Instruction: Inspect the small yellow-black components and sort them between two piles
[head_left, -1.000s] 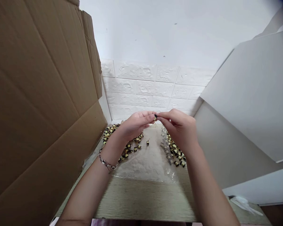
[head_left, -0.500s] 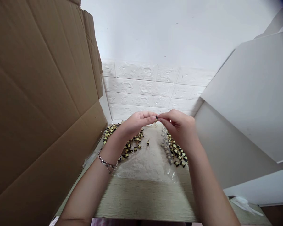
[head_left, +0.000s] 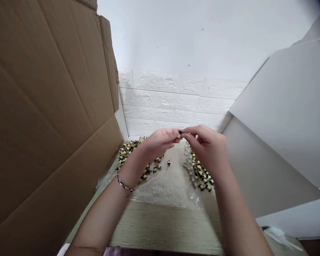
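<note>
Between my fingertips is a small black-and-yellow wound component, which looks like a little transformer coil. My left hand pinches it from the left, thumb on top. My right hand closes thumb and forefinger on its right side. Both hands are raised above a clear plastic bag that lies flat on the table. One loose coil rests on the bag below my hands. Behind my left wrist spreads a pile of the same coils, with thin copper-coloured leads; another pile lies beside my right wrist.
A tall cardboard sheet walls off the left side. White panels stand on the right, and a white brick-patterned wall closes the back. A crumpled white plastic piece lies at the lower right of the wooden table.
The coil has turned between my fingers, so more of its yellow side shows. My left lower fingers have come into view beneath it. The whole view has shifted slightly.
</note>
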Demonstrator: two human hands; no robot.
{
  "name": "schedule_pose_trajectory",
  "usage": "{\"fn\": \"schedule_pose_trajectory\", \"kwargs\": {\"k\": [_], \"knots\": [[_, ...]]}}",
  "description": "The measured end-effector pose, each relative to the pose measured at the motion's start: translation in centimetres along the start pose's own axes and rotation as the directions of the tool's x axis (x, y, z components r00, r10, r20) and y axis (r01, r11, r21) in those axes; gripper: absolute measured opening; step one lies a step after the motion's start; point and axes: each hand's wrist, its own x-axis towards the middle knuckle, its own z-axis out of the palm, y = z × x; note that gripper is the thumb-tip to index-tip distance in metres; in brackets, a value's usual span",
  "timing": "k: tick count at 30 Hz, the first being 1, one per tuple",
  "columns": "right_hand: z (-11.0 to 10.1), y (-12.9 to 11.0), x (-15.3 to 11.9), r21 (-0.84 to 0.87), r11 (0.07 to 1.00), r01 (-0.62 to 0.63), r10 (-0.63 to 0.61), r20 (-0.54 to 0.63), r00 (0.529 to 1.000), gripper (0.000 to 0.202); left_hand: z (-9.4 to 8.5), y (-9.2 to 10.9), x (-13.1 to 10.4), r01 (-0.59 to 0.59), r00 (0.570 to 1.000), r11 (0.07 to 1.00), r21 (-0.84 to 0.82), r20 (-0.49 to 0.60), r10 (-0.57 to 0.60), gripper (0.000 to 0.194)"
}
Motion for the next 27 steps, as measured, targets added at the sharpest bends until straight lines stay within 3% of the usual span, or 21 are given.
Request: {"fn": "schedule_pose_trajectory", "kwargs": {"k": [3, 10, 18, 27], "knots": [[-0.11, -0.24, 0.02, 0.049, 0.996, -0.074, 0.076, -0.047, 0.996, 0.011, 0.2, -0.13, -0.1, 0.063, 0.998, 0.987, -0.149, 0.0, -0.063, 0.024], [-0.19, -0.14, 0.1, 0.193, 0.946, -0.262, 0.259, 0.04, 0.965, 0.019, 0.27, -0.04, -0.35, 0.087, 0.996, 0.946, -0.312, 0.06, -0.071, 0.022], [0.16, -0.07, 0.12, 0.254, 0.926, -0.278, 0.271, 0.064, 0.96, 0.016, 0.15, -0.24, -0.26, 0.106, 0.992, 0.929, -0.355, 0.102, -0.074, 0.022], [0.07, -0.55, -0.06, 0.2, 0.956, -0.213, 0.222, -0.025, 0.975, 0.011, 0.67, 0.16, -0.56, 0.12, 0.99, 0.918, -0.379, 0.117, -0.082, 0.02]]}}
